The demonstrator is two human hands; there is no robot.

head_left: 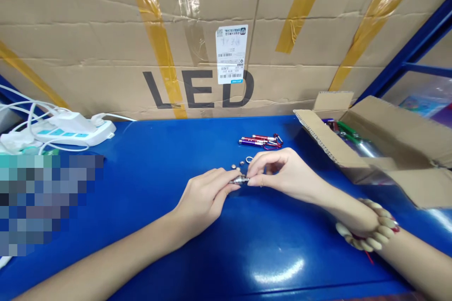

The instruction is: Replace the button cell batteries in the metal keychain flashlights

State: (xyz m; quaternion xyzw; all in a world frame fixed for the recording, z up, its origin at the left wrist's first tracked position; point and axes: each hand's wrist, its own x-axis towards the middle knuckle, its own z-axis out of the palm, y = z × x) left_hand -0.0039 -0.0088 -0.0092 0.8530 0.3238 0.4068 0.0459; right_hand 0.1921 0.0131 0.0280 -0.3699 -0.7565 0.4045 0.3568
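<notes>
My left hand is closed around a small silvery metal cylinder with ridged rings, over the middle of the blue table. Thumb and forefinger of my right hand pinch at its right end, where fingertips hide the detail. Just behind the fingers lie a few small round metal pieces, like button cells, and a metal ring. Further back rest several slim red and purple metal penlights with clips and cords. A beaded bracelet circles my right wrist.
An open cardboard box with shiny coloured items inside stands at the right. White power strips with tangled cables sit at the left, above a pixelated patch. A large carton marked LED closes off the back of the blue table.
</notes>
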